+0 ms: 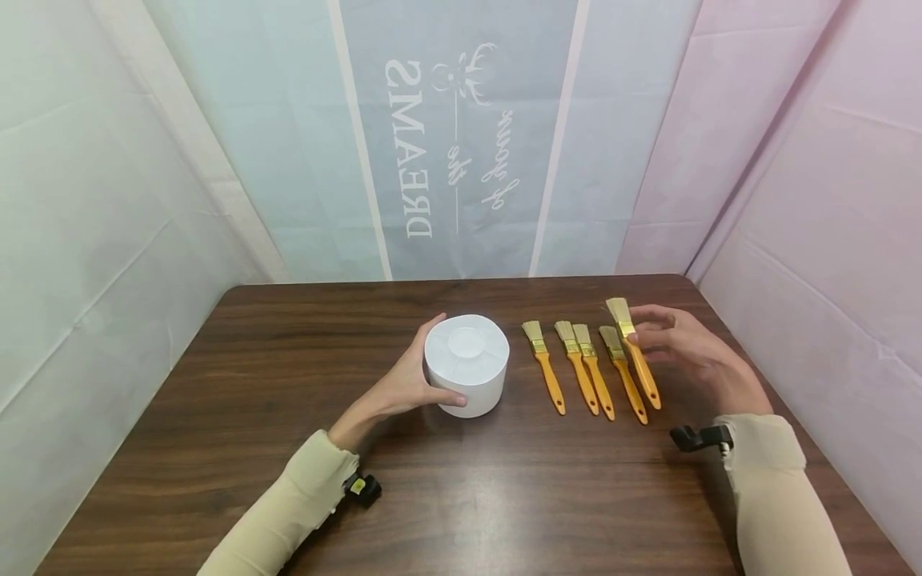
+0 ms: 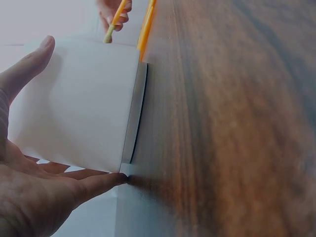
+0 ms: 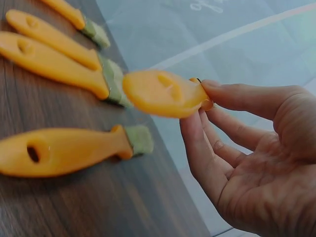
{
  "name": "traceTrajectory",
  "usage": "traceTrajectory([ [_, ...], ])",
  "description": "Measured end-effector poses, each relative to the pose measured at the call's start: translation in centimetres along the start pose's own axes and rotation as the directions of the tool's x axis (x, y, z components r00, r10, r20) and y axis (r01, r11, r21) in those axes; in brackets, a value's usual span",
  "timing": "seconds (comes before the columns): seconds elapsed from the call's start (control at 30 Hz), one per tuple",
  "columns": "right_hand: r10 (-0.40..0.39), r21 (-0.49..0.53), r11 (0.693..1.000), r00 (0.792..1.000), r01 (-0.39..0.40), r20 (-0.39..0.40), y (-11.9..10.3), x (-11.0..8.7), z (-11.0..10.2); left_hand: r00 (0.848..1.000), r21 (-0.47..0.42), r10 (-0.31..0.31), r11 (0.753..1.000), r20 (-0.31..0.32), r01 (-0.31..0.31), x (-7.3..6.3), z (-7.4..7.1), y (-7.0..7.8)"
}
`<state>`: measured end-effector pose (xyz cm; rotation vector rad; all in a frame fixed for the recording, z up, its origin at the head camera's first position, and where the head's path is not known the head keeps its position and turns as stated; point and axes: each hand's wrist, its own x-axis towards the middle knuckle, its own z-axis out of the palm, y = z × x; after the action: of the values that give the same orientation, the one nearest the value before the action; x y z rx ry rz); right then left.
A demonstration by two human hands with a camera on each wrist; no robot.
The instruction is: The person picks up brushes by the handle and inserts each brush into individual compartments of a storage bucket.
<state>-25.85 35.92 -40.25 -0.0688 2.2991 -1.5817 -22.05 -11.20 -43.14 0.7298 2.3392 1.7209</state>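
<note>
Presently, the right hand [image 1: 687,346] has its fingers [image 3: 197,153] pinched on a brush [image 1: 643,372] near the metal band, raised above the worktop [image 1: 576,496], right of and well apart from the tub [image 1: 475,388]. The left hand [image 1: 405,382] grips the tub from its left, thumb on the near side. Rightward from the tub lie, bristles pointing away from the person, an inner brush [image 1: 551,382], a close pair [image 1: 582,380] and an outer brush [image 1: 632,392]. Behind the tub, past the worktop, hangs a printed sheet [image 1: 468,256].
</note>
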Motion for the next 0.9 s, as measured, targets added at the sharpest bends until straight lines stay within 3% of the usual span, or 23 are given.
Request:
traceTrajectory([
  [0.27, -0.041, 0.021, 0.999, 0.999, 0.041, 0.008, -1.8, -0.4, 0.9, 1.0, -0.005, 0.0, 1.0, -0.003, 0.0, 0.0, 0.0, -0.1],
  [0.5, -0.045, -0.023, 0.999, 0.999, 0.045, 0.013, -3.3, -1.1, 1.8, 1.0, -0.012, 0.006, 1.0, -0.001, -0.006, 0.0, 0.1, 0.0],
  [0.73, -0.123, -0.021, 0.992, 0.992, 0.123, 0.018, -4.5, -1.2, 3.1, 1.0, -0.017, -0.002, 1.0, 0.0, 0.002, 0.0, 0.1, 0.0],
  [0.9, -0.136, -0.021, 0.99, 0.99, 0.137, 0.03, -5.3, -1.3, 3.7, 1.0, -0.023, -0.004, 1.0, 0.005, 0.005, 0.0, 0.1, 0.0],
])
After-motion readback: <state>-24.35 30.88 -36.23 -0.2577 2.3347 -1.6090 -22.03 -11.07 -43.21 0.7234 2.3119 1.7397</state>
